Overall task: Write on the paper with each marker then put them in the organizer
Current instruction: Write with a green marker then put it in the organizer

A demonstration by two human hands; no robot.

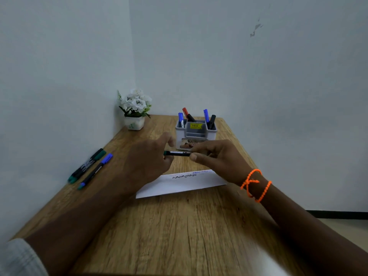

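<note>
Hands gripping one green marker [177, 153] above paper [179, 183], left hand [148, 162] at cap end, right hand [217, 156] pinching barrel

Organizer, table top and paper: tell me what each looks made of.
Organizer: looks like moulded plastic, pale grey, smooth with rounded rims and a yellow price sticker. Table top: wood look, matte, with streaky grain lines; solid wood or printed laminate cannot be told apart. Paper: thin white sheet, matte, lying flat, with ink scribbles near its far edge.

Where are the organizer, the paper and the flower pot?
organizer [196, 134]: head view, on its grey front wall.
paper [179, 186]: head view, on its blank white middle.
flower pot [134, 123]: head view, on its white side.
</note>
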